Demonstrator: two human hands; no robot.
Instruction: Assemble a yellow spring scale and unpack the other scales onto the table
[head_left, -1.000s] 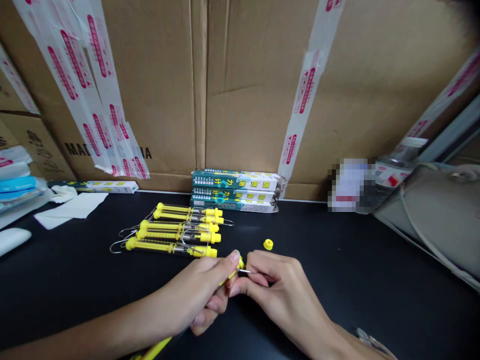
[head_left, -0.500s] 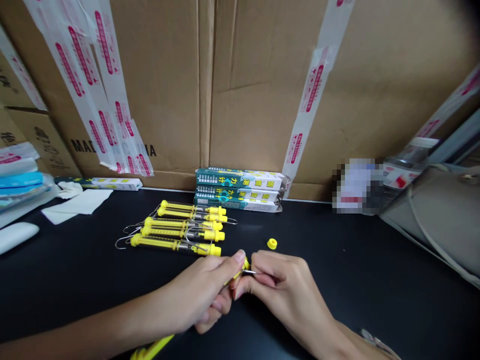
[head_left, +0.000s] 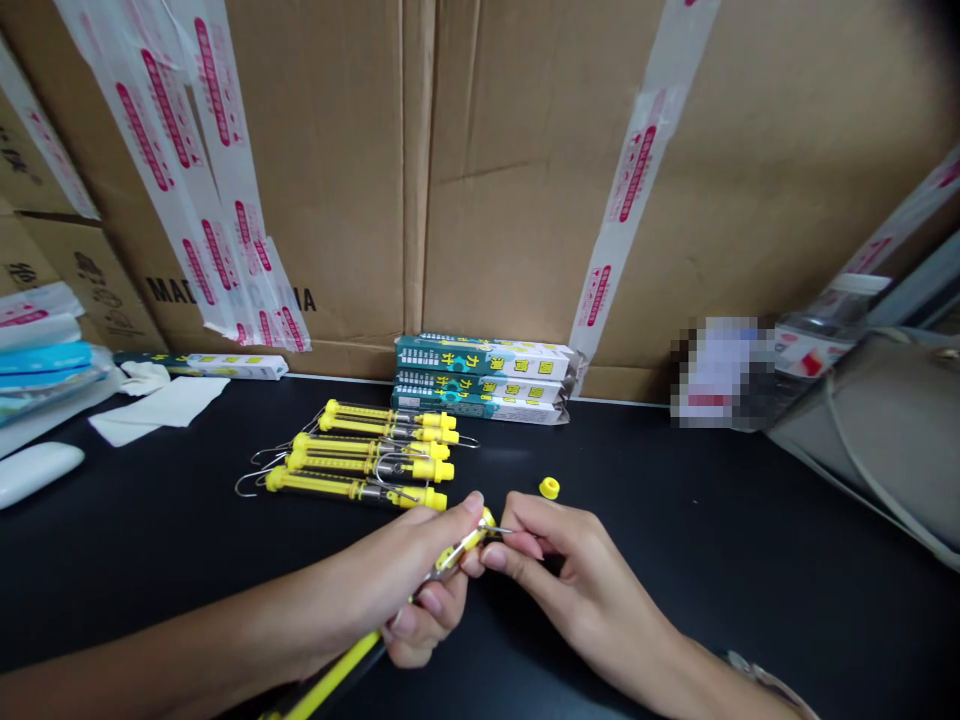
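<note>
My left hand [head_left: 420, 575] is wrapped round a yellow spring scale [head_left: 341, 672], which slants from lower left up to its yellow end near the fingertips. A thin metal wire, seemingly a hook [head_left: 499, 530], sticks out at that end. My right hand [head_left: 566, 560] pinches this wire between thumb and curled fingers, which cover its far part. Just beyond the right hand, a small yellow cap [head_left: 549, 488] sits on the black table [head_left: 660, 600]. Several more yellow spring scales [head_left: 360, 487] lie side by side past my left hand, metal hooks showing at their ends.
Stacked printed boxes [head_left: 480, 360] stand against a large cardboard box [head_left: 510, 200]. Another slim box [head_left: 232, 367] and white paper [head_left: 161, 410] lie at the left, near a white rounded object [head_left: 41, 475]. To the right are a clear bottle [head_left: 817, 335] and a grey bag [head_left: 892, 430].
My hands have shifted slightly, and more of the held spring scale shows below and between my left fingers. The right hand still pinches the wire at its end.
</note>
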